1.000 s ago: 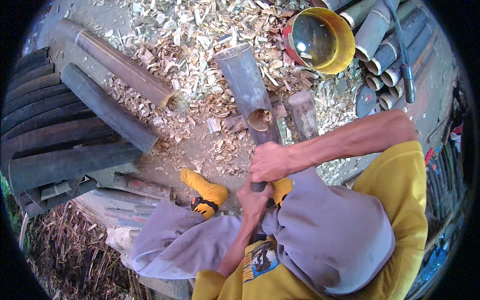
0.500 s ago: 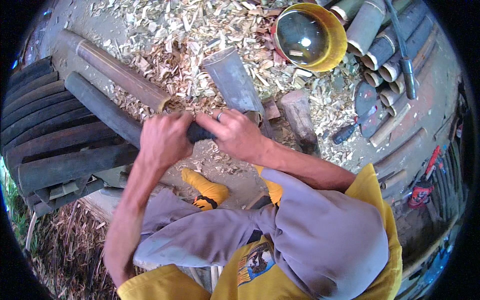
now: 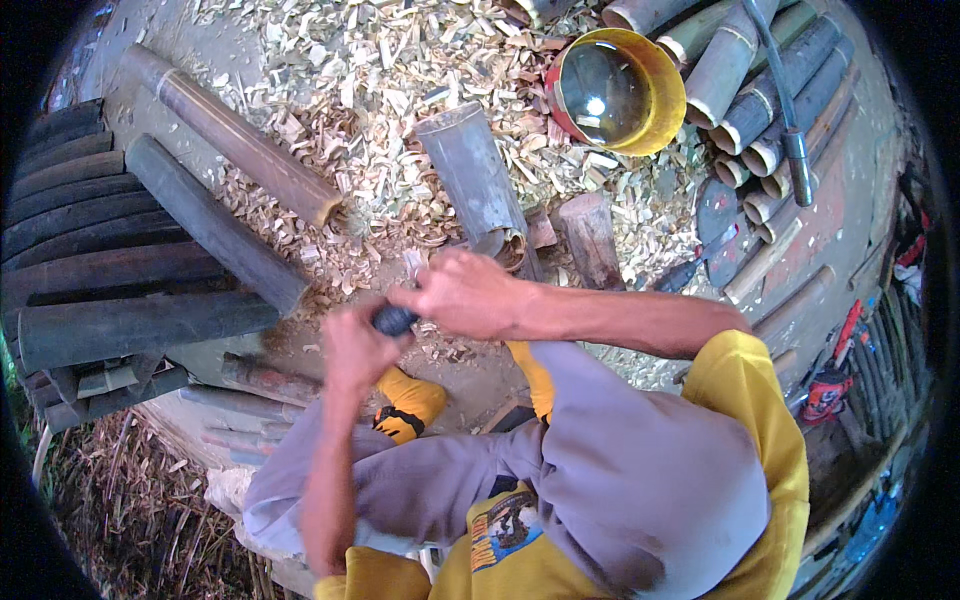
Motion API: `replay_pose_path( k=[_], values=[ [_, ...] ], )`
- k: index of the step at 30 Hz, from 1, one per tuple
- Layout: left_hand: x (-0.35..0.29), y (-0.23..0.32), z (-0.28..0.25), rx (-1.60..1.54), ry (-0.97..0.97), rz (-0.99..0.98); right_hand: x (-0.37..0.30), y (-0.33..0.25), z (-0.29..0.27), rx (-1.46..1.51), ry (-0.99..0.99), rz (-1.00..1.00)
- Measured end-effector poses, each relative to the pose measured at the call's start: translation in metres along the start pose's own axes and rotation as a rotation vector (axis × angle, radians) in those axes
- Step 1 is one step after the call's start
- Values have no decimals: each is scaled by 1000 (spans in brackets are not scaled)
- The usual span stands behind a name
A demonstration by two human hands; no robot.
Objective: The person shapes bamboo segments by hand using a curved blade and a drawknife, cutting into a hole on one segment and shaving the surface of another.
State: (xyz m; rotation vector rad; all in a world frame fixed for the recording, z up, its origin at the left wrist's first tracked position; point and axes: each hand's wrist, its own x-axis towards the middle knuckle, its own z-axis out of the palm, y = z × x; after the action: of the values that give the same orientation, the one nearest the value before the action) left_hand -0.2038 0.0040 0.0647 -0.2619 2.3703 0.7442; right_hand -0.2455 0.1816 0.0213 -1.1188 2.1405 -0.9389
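Observation:
My left hand [image 3: 358,345], blurred by motion, and my right hand [image 3: 468,295] are both closed around a black-handled tool [image 3: 395,319]. Its black grip shows between the two fists; the rest of it is mostly hidden by my hands. Just beyond my right hand lies a thick grey bamboo section [image 3: 472,165], its near end open and cut at a slant. A dark, rounded piece of metal [image 3: 488,243] shows at that end; whether it belongs to the tool I cannot tell. A short wooden log [image 3: 590,240] stands to the right of the bamboo.
Pale wood shavings [image 3: 350,90] cover the ground ahead. A yellow bucket of water [image 3: 672,100] stands at the far right, beside stacked bamboo tubes [image 3: 725,75]. Dark split bamboo [image 3: 130,330] is piled at left, near a brown bamboo pole [image 3: 240,135] and a dark one [image 3: 215,225].
Both hands have come nearer to my body with the black-handled tool. My left hand has also moved right and down, and my right forearm now lies flatter across the view.

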Motion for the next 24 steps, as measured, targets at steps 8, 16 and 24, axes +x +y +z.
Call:
replay_pose_path(
  k=[8, 16, 24],
  values=[
    [-4, 2, 6, 73, -3, -28, 4, -1, -10, 46, -77, 92],
    [88, 75, -60, 660, -127, 594, -5, 14, -7, 285, 594, 208],
    [15, 40, -44, -193, -591, -264, -62, -7, -43, -1, 517, -10]
  ],
)
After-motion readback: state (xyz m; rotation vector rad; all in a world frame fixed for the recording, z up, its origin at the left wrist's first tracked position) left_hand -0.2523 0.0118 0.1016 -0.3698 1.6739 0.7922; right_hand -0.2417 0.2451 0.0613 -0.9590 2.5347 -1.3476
